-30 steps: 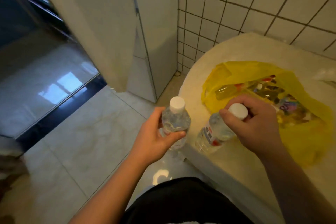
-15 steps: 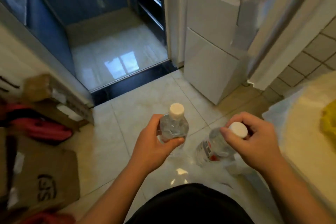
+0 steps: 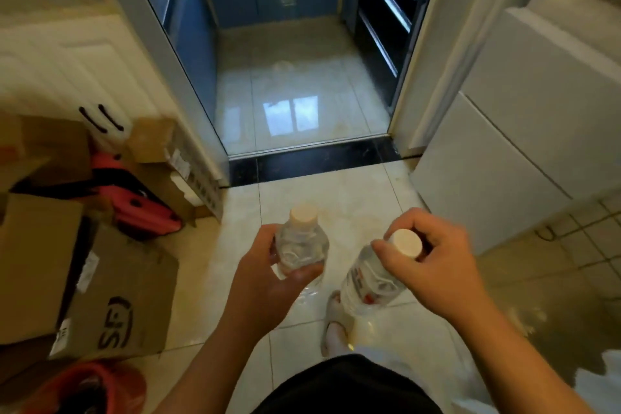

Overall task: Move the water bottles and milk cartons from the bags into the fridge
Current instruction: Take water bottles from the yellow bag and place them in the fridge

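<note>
View swung off the surface and yellow bag since a second ago, white fridge (image 3: 524, 131) now right of frame, cardboard boxes (image 3: 111, 296) lower left, left hand (image 3: 268, 279) wrapped round upright water bottle (image 3: 300, 245) centre, right hand (image 3: 437, 265) clasping tilted water bottle (image 3: 369, 279) by cap

Glossy cream tiled floor (image 3: 336, 198), black threshold strip (image 3: 319, 158) across the doorway, cardboard boxes (image 3: 117, 306) and red items (image 3: 141, 208) at left, white fridge (image 3: 504, 158) standing at right
</note>
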Motion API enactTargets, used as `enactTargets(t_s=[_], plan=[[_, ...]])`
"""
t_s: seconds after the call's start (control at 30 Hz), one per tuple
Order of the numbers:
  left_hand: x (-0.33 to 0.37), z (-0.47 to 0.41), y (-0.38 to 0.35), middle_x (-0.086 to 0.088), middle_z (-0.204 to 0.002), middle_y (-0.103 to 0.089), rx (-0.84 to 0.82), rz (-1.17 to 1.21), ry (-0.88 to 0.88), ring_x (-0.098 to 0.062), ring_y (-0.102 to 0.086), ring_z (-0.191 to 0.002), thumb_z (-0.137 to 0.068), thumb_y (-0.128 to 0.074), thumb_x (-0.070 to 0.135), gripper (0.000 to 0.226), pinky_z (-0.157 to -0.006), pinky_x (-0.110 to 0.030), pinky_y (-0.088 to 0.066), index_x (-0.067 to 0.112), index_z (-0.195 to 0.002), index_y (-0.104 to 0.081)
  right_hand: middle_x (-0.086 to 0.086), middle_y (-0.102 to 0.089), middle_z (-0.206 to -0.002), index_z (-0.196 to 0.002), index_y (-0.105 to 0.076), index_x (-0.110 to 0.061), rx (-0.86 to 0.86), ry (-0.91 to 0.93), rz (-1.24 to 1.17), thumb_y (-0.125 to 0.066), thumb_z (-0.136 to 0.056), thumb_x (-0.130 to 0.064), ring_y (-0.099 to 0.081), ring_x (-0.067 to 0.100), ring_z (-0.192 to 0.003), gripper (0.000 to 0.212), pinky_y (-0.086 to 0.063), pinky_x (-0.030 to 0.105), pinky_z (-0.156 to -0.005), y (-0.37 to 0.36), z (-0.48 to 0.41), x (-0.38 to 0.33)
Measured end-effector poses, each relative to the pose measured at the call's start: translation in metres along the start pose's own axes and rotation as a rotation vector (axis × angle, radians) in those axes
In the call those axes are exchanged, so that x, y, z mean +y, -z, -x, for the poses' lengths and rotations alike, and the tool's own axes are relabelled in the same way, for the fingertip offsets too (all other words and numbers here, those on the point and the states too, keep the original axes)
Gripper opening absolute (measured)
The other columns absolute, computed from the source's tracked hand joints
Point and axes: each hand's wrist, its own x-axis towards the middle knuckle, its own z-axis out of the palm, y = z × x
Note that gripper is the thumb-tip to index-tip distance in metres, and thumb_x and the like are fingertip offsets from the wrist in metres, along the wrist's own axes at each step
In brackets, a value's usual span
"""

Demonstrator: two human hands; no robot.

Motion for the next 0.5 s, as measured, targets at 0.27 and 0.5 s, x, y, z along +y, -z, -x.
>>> enactTargets(t_s=[0.27, 0.5], plan=[[0.030, -0.128, -0.005, 0.034, -0.106, -0.061, 0.058, 0.000, 0.036, 0.010, -0.060, -0.098, -0.070, -0.085, 0.038, 0.051, -0.076, -0.006, -0.047, 0.038, -0.109, -0.053, -0.004, -0.062, -0.068, -0.076, -0.062, -0.027, -0.117, 0.083, -0.039, -0.067, -0.074, -0.049, -0.058, 0.017, -0.056, 0.022, -0.045, 0.020, -0.050, 0.000, -0.143, 0.023], [0.058, -0.232, -0.039, 0.038, -0.100, -0.060, -0.031, -0.014, -0.060, 0.015, -0.057, -0.096, -0.069, -0.086, 0.035, 0.052, -0.076, -0.001, -0.044, 0.039, -0.108, -0.051, -0.005, -0.062, -0.070, -0.075, -0.062, -0.026, -0.002, 0.075, -0.035, -0.070, -0.074, -0.047, -0.061, 0.015, -0.061, 0.023, -0.047, 0.019, -0.052, 0.030, -0.225, 0.049]])
